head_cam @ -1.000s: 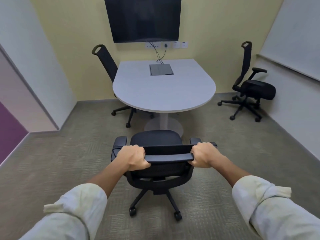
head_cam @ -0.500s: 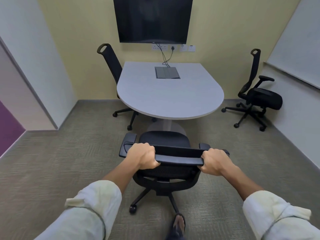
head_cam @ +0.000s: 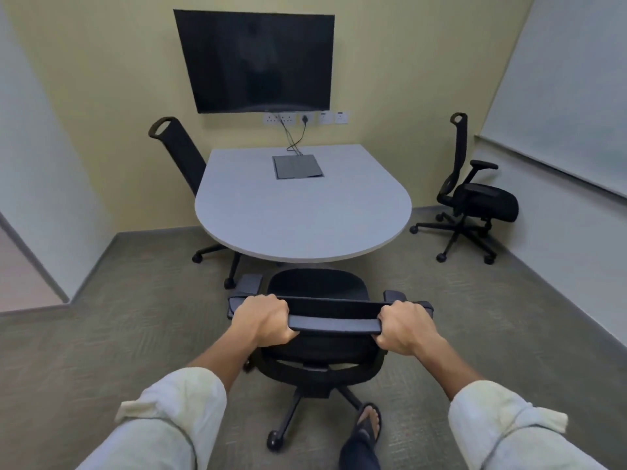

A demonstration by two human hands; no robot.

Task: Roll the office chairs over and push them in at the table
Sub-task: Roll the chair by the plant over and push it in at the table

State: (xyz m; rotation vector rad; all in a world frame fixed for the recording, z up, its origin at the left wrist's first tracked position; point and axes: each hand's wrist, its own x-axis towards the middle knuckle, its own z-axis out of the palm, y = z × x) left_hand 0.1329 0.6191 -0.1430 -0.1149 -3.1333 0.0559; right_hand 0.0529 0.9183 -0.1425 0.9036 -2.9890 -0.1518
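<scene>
Closer to the table (head_cam: pixel 305 215) now, we clamp left hand (head_cam: pixel 261 320) and right hand (head_cam: pixel 405 329) on the office chair (head_cam: pixel 319 290) backrest, table at 12 o'clock.

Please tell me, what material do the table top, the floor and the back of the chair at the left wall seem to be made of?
Table top: probably laminate over board, matte pale grey, with a thin lighter edge band.
Floor: carpet, likely tiles; grey-brown woven texture in alternating patches.
Left chair back: seemingly black mesh in a plastic frame, though too dark to be sure.
</scene>
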